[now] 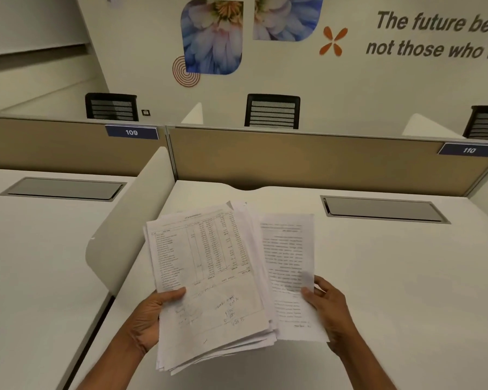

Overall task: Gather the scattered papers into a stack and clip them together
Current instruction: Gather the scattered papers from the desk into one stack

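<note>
Now we grip an uneven stack of papers [209, 277] in our left hand [147, 316], thumb on top. Our right hand [330, 308] pinches a printed sheet [289, 271] beside it, above the white desk [406, 277].

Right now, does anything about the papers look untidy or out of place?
Yes. The stack in the left hand is ragged, its sheets fanned at the bottom edge. One text sheet, pinched by the right hand, sticks out sideways, not squared with the rest.
</note>
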### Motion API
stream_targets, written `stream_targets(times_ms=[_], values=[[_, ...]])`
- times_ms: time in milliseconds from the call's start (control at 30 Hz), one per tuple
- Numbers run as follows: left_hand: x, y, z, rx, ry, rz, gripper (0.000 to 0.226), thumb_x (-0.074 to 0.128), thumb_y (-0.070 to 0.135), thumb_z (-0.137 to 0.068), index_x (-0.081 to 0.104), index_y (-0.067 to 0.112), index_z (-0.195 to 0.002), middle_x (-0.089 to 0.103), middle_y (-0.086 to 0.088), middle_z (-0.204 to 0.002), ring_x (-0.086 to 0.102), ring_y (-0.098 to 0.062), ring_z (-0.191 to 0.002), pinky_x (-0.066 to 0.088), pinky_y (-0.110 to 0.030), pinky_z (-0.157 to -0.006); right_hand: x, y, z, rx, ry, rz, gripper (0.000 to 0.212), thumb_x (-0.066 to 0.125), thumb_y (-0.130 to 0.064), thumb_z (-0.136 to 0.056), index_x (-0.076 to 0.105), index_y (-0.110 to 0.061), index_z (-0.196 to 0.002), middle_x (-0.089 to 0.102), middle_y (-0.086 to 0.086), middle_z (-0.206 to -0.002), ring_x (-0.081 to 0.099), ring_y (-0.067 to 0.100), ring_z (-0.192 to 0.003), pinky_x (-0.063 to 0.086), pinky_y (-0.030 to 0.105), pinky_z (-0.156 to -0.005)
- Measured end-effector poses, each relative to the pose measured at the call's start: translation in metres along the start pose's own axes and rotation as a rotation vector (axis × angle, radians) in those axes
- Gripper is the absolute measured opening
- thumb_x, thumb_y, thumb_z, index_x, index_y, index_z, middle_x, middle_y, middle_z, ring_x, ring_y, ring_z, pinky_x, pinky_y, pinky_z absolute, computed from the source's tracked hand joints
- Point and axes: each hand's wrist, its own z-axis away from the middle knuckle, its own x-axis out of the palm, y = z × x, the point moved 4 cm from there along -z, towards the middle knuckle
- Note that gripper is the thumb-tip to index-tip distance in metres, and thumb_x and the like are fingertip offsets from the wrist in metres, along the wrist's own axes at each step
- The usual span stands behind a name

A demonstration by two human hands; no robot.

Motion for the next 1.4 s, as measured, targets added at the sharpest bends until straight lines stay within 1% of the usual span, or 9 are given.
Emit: stream_targets(times_ms=[167, 267, 367, 633, 800, 933, 1133, 1267, 1400], values=[[0.006, -0.005, 0.002, -0.017, -0.009, 0.020, 0.065, 0.070, -0.006, -0.080, 0.057, 0.009, -0.141, 0.065, -0.024, -0.134, 0.060, -0.049, -0.123, 0.053, -0.061, -0.097, 0.011, -0.009, -0.001, 0.017, -0.127, -0.036, 0.031, 0.062, 0.002, -0.094, 0.068, -0.011, -0.122, 0.077, 0.019, -0.109, 0.075, 0.039, -0.099, 0.060, 0.051, -0.088], [0.007, -0.008, 0.003, -0.022, -0.027, 0.026, 0.054, 0.060, -0.006, -0.087, 0.058, 0.008, -0.139, 0.066, -0.024, -0.133, 0.062, -0.048, -0.121, 0.055, -0.059, -0.094, 0.018, -0.011, -0.004, 0.012, -0.170, -0.013, 0.033, 0.063, 0.002, -0.094, 0.067, -0.011, -0.124, 0.078, 0.018, -0.110, 0.075, 0.036, -0.097, 0.060, 0.049, -0.089], [0.009, -0.009, 0.003, -0.040, -0.048, 0.031, 0.065, 0.073, -0.008, -0.077, 0.058, 0.008, -0.139, 0.065, -0.025, -0.134, 0.063, -0.049, -0.119, 0.055, -0.062, -0.093, 0.030, -0.011, -0.006, 0.014, -0.210, 0.012, 0.033, 0.064, 0.000, -0.093, 0.068, -0.012, -0.124, 0.078, 0.016, -0.110, 0.075, 0.034, -0.094, 0.062, 0.044, -0.082], [0.000, -0.008, -0.002, -0.052, -0.013, -0.077, 0.077, 0.086, 0.004, -0.066, 0.059, 0.003, -0.138, 0.063, -0.026, -0.135, 0.059, -0.050, -0.125, 0.037, -0.066, -0.112, 0.067, -0.005, -0.012, 0.020, -0.277, 0.048, 0.028, 0.071, -0.008, -0.091, 0.073, -0.014, -0.118, 0.078, 0.011, -0.112, 0.075, 0.032, -0.104, 0.059, 0.047, -0.093], [-0.011, -0.006, -0.011, -0.017, 0.005, -0.151, 0.051, 0.070, -0.005, -0.082, 0.061, 0.003, -0.133, 0.070, -0.023, -0.127, 0.065, -0.047, -0.117, 0.045, -0.060, -0.107, 0.086, -0.001, -0.021, 0.038, -0.269, 0.077, 0.027, 0.072, -0.004, -0.089, 0.074, -0.013, -0.115, 0.079, 0.009, -0.109, 0.076, 0.029, -0.101, 0.060, 0.048, -0.092], [-0.023, -0.002, -0.021, 0.005, 0.063, -0.137, 0.050, 0.064, -0.008, -0.083, 0.062, 0.006, -0.131, 0.070, -0.023, -0.127, 0.064, -0.048, -0.117, 0.045, -0.061, -0.106, 0.101, 0.002, -0.030, 0.058, -0.262, 0.083, 0.025, 0.072, -0.009, -0.090, 0.075, -0.018, -0.113, 0.080, 0.007, -0.107, 0.077, 0.027, -0.099, 0.061, 0.047, -0.089], [-0.041, 0.020, -0.044, 0.108, 0.165, -0.168, 0.042, 0.063, -0.010, -0.086, 0.067, 0.015, -0.120, 0.076, -0.015, -0.116, 0.067, -0.044, -0.109, 0.054, -0.056, -0.092, 0.116, 0.026, -0.056, 0.202, -0.131, 0.078, 0.016, 0.063, -0.021, -0.098, 0.074, -0.019, -0.109, 0.080, 0.005, -0.104, 0.076, 0.029, -0.095, 0.065, 0.041, -0.079], [-0.056, 0.033, -0.063, 0.124, 0.201, -0.173, 0.048, 0.063, -0.011, -0.086, 0.063, 0.011, -0.129, 0.070, -0.021, -0.125, 0.064, -0.047, -0.114, 0.047, -0.064, -0.102, 0.120, 0.047, -0.074, 0.269, -0.001, 0.100, 0.015, 0.060, -0.018, -0.100, 0.071, -0.011, -0.106, 0.078, 0.011, -0.102, 0.076, 0.028, -0.088, 0.062, 0.031, -0.065], [-0.067, 0.048, -0.077, 0.151, 0.189, -0.148, 0.049, 0.064, -0.006, -0.086, 0.064, 0.014, -0.130, 0.070, -0.021, -0.127, 0.062, -0.047, -0.118, 0.044, -0.067, -0.104, 0.116, 0.059, -0.088, 0.197, 0.258, 0.422, 0.032, 0.067, -0.015, -0.093, 0.058, -0.009, -0.124, 0.067, 0.007, -0.100, 0.067, 0.016, -0.081, 0.057, 0.026, -0.066]])
